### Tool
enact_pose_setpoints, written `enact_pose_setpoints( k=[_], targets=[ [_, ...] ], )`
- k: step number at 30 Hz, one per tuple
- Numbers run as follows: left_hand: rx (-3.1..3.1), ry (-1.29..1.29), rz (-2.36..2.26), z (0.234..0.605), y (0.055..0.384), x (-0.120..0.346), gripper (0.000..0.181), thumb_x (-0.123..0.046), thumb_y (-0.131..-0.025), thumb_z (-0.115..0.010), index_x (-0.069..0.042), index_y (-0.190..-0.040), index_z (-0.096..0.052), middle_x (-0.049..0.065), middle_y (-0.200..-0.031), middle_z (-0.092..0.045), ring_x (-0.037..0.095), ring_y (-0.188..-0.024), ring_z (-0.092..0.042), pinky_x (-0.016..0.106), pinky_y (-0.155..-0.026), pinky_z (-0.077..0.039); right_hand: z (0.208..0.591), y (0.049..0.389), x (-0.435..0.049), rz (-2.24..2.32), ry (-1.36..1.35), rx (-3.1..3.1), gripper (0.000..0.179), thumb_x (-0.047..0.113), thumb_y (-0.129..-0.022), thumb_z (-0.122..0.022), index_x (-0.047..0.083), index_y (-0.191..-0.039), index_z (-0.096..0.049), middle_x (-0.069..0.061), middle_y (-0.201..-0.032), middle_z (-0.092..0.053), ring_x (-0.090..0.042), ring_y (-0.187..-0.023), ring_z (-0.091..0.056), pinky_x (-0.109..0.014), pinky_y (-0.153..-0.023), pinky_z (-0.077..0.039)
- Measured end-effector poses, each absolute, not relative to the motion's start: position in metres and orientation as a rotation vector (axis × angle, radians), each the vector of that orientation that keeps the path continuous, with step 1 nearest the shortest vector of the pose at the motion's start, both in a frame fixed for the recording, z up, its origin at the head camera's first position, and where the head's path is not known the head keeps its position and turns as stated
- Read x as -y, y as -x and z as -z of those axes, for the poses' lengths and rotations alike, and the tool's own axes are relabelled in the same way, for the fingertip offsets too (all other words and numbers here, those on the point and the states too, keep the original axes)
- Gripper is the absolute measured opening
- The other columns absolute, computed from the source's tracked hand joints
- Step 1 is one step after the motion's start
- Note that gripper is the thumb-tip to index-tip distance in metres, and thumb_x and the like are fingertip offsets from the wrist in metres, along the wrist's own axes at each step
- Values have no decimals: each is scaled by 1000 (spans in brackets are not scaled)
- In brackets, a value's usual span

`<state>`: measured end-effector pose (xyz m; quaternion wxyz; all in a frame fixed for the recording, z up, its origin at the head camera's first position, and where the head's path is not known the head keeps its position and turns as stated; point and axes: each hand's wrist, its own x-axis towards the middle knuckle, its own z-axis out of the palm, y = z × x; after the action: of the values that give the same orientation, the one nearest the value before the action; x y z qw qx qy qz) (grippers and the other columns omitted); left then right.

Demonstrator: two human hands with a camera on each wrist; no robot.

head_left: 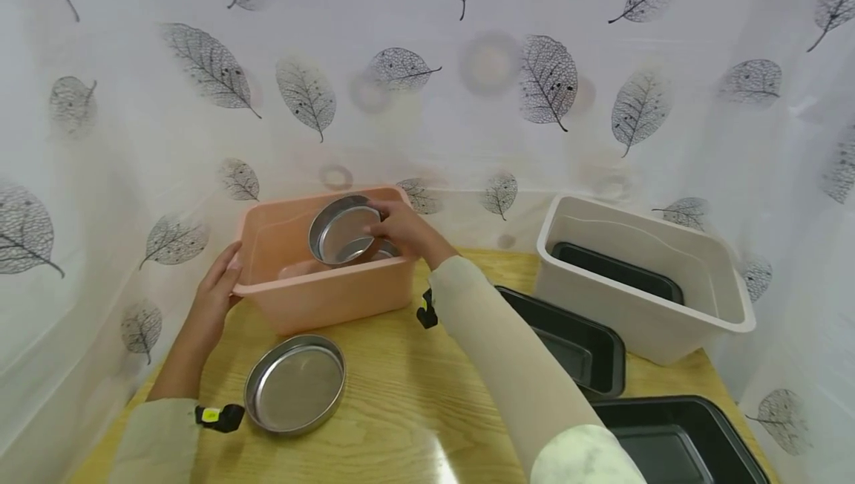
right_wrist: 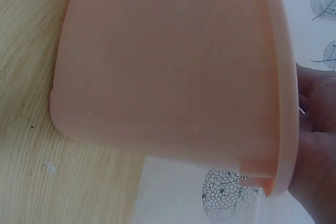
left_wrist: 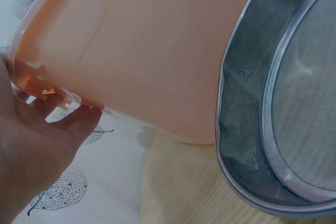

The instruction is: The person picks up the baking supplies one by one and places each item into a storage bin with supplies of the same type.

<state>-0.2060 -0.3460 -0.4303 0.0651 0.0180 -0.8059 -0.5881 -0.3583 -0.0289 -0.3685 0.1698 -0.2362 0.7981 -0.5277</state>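
Observation:
My right hand [head_left: 404,230] pinches the rim of a round metal sieve [head_left: 327,230], tilted inside the opening of a pink plastic bin [head_left: 334,302]. Below it in the bin, part of another round metal piece [head_left: 386,249] shows, mostly hidden. In the right wrist view the bin's wall [right_wrist: 173,77] blocks the sieve, and only part of the hand [right_wrist: 320,135] appears. My left hand [head_left: 217,287] grips the bin's left end, with fingers curled under the rim [left_wrist: 23,40]. A second sieve with fine mesh [head_left: 297,387] lies on the table in front of the bin.
A beige bin [head_left: 601,306] at the right holds a dark pan [head_left: 614,272]. Two black baking pans lie before it, one [head_left: 574,343] against the bin and one [head_left: 668,439] nearer. Leaf-patterned curtains [head_left: 414,142] enclose the wooden table [head_left: 401,395].

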Motion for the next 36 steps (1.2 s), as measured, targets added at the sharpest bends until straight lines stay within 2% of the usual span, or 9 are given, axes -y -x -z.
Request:
enact_pose_setpoints(
  k=[5,11,13,16,20,25,27,34,36],
  targets=[
    [2456,-31,1728,429,205,345,61,-54,-107,-29,-33,-163,-13,12,-170,-13,38,-142,-37,8,-87,-45,371,360,32,1384,659,-2351,66,6,-98,-65,8,-157,-35,-10,-161,-38,-18,-93,-59,-25,-78,-47],
    [2425,23,1733,432,204,346,62,-52,-108,-31,-30,-163,-15,21,-166,-19,0,-120,-50,7,-86,-44,372,357,36,1411,577,-2312,67,1,-97,-64,7,-157,-35,-12,-164,-32,-29,-127,-51,-24,-78,-46],
    [2409,27,1747,432,204,347,62,-51,-108,-31,-28,-163,-15,24,-165,-20,-8,-113,-49,6,-85,-44,373,358,38,1389,576,-2342,67,0,-96,-65,6,-156,-37,-11,-164,-32,-28,-133,-48,-24,-80,-46],
    [2402,24,1749,432,203,348,61,-50,-108,-31,-28,-163,-16,26,-164,-21,-10,-109,-49,6,-85,-44,374,358,40,1332,583,-2389,66,0,-95,-66,5,-155,-39,-11,-163,-34,-26,-124,-51,-24,-77,-45],
    [2418,17,1738,432,203,347,61,-51,-108,-31,-29,-163,-15,22,-165,-20,0,-118,-50,6,-85,-44,372,357,40,1174,689,-2504,63,0,-94,-67,5,-152,-44,-14,-156,-44,-24,-105,-53,-24,-72,-42],
    [2451,-9,1721,431,204,347,62,-53,-108,-30,-32,-163,-14,17,-168,-17,28,-136,-45,8,-87,-44,371,354,39,1077,801,-2590,50,1,-93,-68,1,-142,-56,-19,-138,-59,-22,-87,-51,-24,-72,-41],
    [2458,-20,1717,431,204,347,62,-54,-107,-30,-32,-163,-13,16,-168,-17,35,-139,-41,9,-87,-44,370,353,38,1090,799,-2587,53,3,-93,-69,0,-143,-54,-20,-133,-60,-24,-92,-53,-25,-75,-41],
    [2464,-29,1717,431,204,346,62,-55,-107,-29,-33,-163,-13,13,-169,-17,41,-142,-37,15,-95,-45,370,351,36,1208,711,-2496,62,15,-99,-66,8,-155,-40,-15,-154,-47,-28,-137,-50,-34,-101,-50],
    [2464,-38,1715,431,204,347,62,-55,-107,-29,-34,-163,-13,12,-169,-16,41,-142,-37,18,-97,-46,368,349,36,1195,698,-2498,63,21,-100,-65,10,-156,-39,-14,-154,-48,-27,-136,-52,-36,-102,-50]
  ],
)
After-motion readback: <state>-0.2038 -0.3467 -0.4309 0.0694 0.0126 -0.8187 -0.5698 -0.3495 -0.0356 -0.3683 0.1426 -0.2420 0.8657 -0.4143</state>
